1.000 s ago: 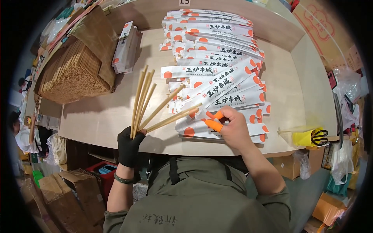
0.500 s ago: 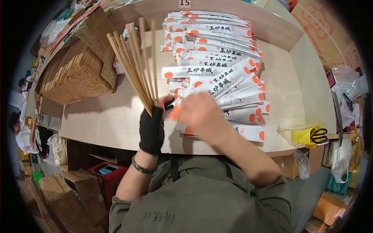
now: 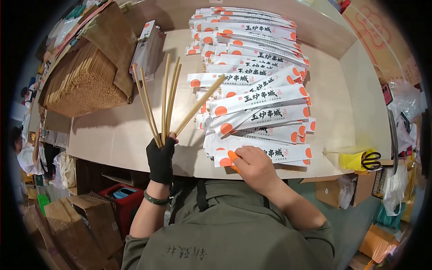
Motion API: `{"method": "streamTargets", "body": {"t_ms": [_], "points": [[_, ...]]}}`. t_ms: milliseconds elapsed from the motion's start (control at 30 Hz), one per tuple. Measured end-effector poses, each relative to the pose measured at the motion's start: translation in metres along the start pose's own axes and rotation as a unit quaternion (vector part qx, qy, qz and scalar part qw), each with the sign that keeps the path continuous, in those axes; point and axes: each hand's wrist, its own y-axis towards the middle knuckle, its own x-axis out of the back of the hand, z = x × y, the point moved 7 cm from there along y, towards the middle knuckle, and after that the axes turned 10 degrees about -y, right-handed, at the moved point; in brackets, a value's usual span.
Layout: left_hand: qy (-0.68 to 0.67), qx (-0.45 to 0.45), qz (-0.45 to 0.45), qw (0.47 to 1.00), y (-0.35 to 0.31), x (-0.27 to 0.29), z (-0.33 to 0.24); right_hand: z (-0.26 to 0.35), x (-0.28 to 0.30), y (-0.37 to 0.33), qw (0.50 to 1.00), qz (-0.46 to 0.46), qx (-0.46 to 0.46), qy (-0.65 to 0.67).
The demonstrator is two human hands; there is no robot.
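Observation:
My left hand (image 3: pixel 159 159), in a black glove with bare fingertips, is closed around the lower ends of several wooden chopsticks (image 3: pixel 170 101). Their upper ends fan out over the table, some leaning right. A dark bangle circles that wrist. At the near side of the pile, my right hand (image 3: pixel 254 166) pinches the edge of a white paper chopstick sleeve (image 3: pixel 290 154) with orange-covered fingertips. Beyond it lies a broad, overlapping pile of matching sleeves (image 3: pixel 270 94) with orange dots and dark lettering; some lie askew on top.
An open cardboard box (image 3: pixel 110 45) packed with chopsticks (image 3: pixel 85 85) stands at left. Behind my left hand is a small stack of sleeves (image 3: pixel 146 49). Black-handled scissors (image 3: pixel 371 161) sit by a yellow piece (image 3: pixel 353 160) at the right edge. Raised boards border the table (image 3: pixel 112 139).
My right hand has moved from beside my left hand down and right to the near sleeve. My left hand has shifted left and slightly nearer, and the chopsticks in it have spread apart.

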Motion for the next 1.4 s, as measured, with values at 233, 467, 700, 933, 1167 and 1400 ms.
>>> {"method": "streamTargets", "body": {"t_ms": [233,467,700,933,1167,1400], "points": [[0.065,-0.009,0.056,0.996,-0.009,0.028,-0.007,-0.063,0.010,0.012,0.901,0.069,-0.352,0.245],[0.145,-0.043,0.098,0.984,-0.009,0.039,-0.036,-0.067,0.032,0.026,0.917,0.090,-0.289,0.259],[0.226,-0.101,0.138,0.959,-0.005,0.040,-0.053,-0.048,0.045,0.038,0.980,0.071,-0.151,0.106],[0.248,-0.068,0.212,0.943,-0.004,0.027,-0.060,-0.052,0.044,0.048,0.979,0.083,-0.155,0.107],[-0.176,-0.089,0.168,0.966,-0.021,-0.079,-0.049,0.034,0.015,0.095,0.992,0.007,0.099,-0.077],[-0.055,-0.002,0.067,0.996,0.014,-0.032,-0.026,-0.004,0.017,0.037,0.996,0.055,0.012,-0.069]]}}
